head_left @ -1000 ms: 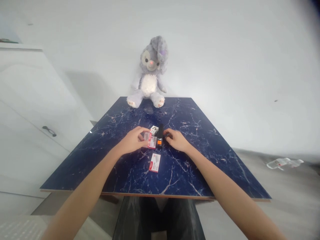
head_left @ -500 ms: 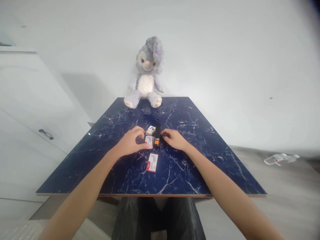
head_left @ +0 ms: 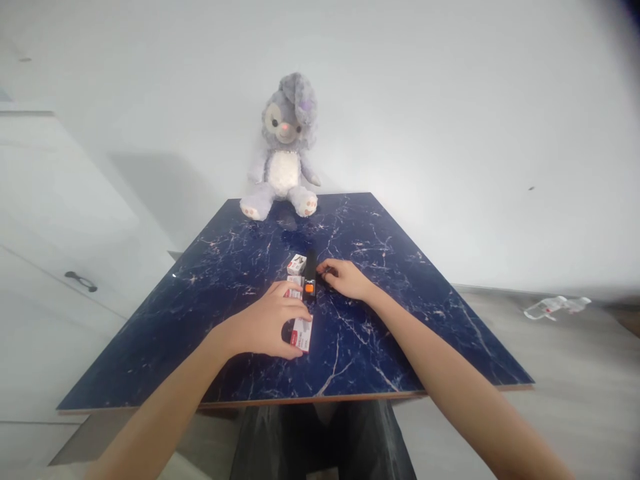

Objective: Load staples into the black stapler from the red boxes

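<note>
My left hand (head_left: 270,323) reaches over a small white-and-red box (head_left: 301,337), thumb at its near edge and forefinger at its far edge, fingers apart. Its other fingers partly cover a second white-and-red box (head_left: 293,280). Behind that is a white box (head_left: 297,264) with a dark picture on top. Right of these boxes lies a long black object (head_left: 310,273), perhaps a stapler, with an orange part. My right hand (head_left: 345,278) rests just right of the black object, fingers bent and loosely apart; whether they touch it I cannot tell.
A grey plush rabbit (head_left: 284,153) sits at the far edge of the blue marbled table (head_left: 380,320), against the wall. To the left stands a white cabinet (head_left: 55,213) with a dark handle. A clear plastic item (head_left: 550,307) lies on the floor at right.
My left hand has moved nearer to me, from beside the middle box to the nearest box. My right hand stays by the black object. The view has shifted slightly.
</note>
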The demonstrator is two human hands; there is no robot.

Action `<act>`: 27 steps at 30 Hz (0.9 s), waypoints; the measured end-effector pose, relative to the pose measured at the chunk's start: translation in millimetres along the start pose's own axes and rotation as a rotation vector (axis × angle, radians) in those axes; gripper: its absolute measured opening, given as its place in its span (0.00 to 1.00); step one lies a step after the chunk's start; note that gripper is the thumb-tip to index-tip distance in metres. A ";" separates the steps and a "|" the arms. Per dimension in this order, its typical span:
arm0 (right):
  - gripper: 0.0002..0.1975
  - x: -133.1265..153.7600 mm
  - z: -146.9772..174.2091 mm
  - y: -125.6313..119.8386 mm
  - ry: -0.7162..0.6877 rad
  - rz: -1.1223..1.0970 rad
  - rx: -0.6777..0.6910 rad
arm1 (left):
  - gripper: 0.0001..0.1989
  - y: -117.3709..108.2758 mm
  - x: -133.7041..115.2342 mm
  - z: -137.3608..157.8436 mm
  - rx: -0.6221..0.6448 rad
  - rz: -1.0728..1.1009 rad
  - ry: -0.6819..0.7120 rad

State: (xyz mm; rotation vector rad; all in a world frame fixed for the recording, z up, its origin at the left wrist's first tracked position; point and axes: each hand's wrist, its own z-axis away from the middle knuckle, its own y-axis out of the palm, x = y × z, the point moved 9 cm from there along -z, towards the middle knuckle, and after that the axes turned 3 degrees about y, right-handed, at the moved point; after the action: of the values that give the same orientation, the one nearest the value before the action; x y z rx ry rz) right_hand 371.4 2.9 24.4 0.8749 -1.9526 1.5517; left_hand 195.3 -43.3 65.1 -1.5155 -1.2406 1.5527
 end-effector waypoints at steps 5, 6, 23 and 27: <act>0.14 3.2 0.3 1.8 -0.036 0.000 0.010 | 0.25 -36.2 24.4 4.6 -0.284 -0.006 -0.052; 0.14 3.4 0.6 2.2 -0.036 0.012 0.011 | 0.24 -40.3 34.3 5.7 -0.325 -0.032 -0.100; 0.11 7.5 2.3 3.1 -0.079 0.109 0.001 | 0.35 -1.5 85.2 -4.8 -0.269 0.021 -0.252; 0.11 8.6 2.3 3.2 -0.090 0.119 -0.005 | 0.32 2.5 92.8 -7.3 -0.339 0.005 -0.229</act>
State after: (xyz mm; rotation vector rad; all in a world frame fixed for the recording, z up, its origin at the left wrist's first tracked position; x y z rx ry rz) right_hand 363.3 -0.4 28.0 0.8529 -2.1059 1.5982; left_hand 189.9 42.0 28.2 -1.5759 -1.7021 1.6147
